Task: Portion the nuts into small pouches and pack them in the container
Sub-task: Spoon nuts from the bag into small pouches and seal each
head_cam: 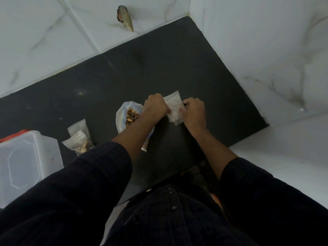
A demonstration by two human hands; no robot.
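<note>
right, both hands are on an empty small pouch out on the black counter, left hand pinching its left edge, right hand curled onto its right edge. it looks thin, limp and slippery, so the top corners are likely the best place to hold it. the open bag of nuts sits just left under the left wrist and could tip, while filled pouches and the container wait further left.
</note>
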